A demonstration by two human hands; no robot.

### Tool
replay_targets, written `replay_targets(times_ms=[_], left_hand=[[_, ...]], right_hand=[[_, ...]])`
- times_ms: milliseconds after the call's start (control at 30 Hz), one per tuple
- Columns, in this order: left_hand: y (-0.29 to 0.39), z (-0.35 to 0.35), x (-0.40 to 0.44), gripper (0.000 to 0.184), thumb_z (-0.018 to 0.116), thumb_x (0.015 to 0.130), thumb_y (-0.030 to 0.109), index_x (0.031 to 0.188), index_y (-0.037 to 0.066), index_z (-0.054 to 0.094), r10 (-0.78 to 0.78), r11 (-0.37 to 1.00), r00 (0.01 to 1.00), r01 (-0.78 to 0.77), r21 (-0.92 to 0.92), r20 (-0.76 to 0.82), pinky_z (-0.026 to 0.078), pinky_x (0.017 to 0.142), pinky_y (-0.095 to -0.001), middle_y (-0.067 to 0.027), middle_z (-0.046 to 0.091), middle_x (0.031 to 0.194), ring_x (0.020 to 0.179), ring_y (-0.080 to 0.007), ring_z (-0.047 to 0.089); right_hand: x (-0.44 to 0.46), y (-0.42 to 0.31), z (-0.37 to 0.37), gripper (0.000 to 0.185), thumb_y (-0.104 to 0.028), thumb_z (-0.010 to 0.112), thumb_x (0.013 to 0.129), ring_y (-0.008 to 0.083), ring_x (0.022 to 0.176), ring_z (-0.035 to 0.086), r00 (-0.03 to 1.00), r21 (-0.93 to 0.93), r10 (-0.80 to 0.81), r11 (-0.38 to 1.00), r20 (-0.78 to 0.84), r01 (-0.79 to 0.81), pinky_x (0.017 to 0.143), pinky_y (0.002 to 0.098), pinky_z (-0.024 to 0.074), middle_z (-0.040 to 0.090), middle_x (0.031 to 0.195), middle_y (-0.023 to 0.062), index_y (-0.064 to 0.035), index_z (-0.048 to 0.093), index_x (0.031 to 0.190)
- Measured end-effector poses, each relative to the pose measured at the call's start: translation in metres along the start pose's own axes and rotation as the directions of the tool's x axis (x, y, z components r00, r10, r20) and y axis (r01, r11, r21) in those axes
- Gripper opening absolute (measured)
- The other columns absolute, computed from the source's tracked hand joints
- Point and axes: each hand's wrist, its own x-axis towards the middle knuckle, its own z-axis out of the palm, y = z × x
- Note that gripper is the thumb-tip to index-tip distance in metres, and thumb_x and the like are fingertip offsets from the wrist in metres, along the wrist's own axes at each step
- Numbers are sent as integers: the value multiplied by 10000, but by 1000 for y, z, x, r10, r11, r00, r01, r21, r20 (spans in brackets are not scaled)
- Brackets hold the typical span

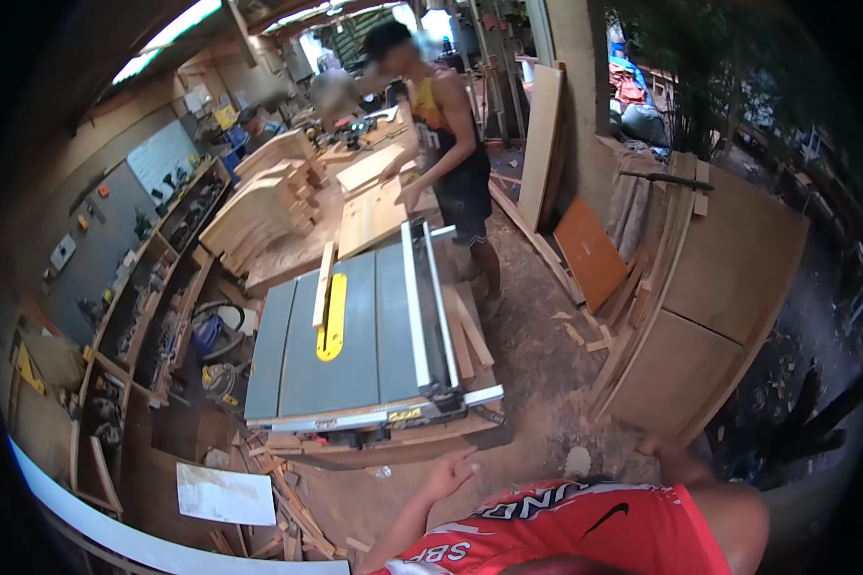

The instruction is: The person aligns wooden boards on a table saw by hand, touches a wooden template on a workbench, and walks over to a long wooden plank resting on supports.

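Observation:
My left hand (448, 474) is in front of the near edge of a table saw (355, 374); its fingers are stretched out with nothing in them. My right hand (650, 447) is low on the right, close to the lower edge of a large brown panel (700, 374); its fingers are too small and unclear to read. On the grey saw top, a narrow wood strip (323, 286) lies beside a yellow throat plate (332, 331). A metal rip fence (415, 307) runs along the right side.
Beyond the saw, another person (451, 125) has both hands at light boards (372, 213) on a bench. Curved wooden pieces (264, 206) are stacked on the left. An orange board (591, 251) leans on the right. Wood scraps (297, 508) and a white sheet (225, 494) lie low on the left.

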Motion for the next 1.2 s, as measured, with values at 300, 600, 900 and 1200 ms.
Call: replay_targets(times_ms=[300,600,900,1200], left_hand=[[70,-69,214,542,703,762,238,1247,87,517,309,720,806,149,678,-505,299,1060,-466,-241,366,1386,1290,-405,337],[49,-75,241,669,609,811,353,1403,182,350,-40,460,845,489,741,-533,151,1123,-494,-162,209,1502,1396,-332,173],[37,-122,305,640,607,824,395,1391,214,371,-64,545,821,505,669,-568,198,1109,-494,-129,216,1509,1391,-347,185],[17,-211,409,572,646,802,375,1298,137,490,-7,696,880,345,629,-475,233,1119,-424,-118,344,1453,1373,-376,212]], right_hand=[[16,-27,-148,591,-406,586,862,326,1183,499,857,187,-423,854,-293,486,984,386,402,527,1260,222,-106,442,1350],[66,28,-189,520,-320,620,880,235,1129,560,873,436,-380,759,-306,483,941,338,447,572,1243,151,-90,480,1325],[98,-41,-244,470,-211,622,885,202,1057,583,809,451,-498,671,-313,588,920,308,450,603,1185,129,-52,490,1307],[154,-158,-325,454,-195,625,887,153,1048,575,794,460,-568,658,-216,596,909,280,447,607,1178,88,-40,498,1294]])
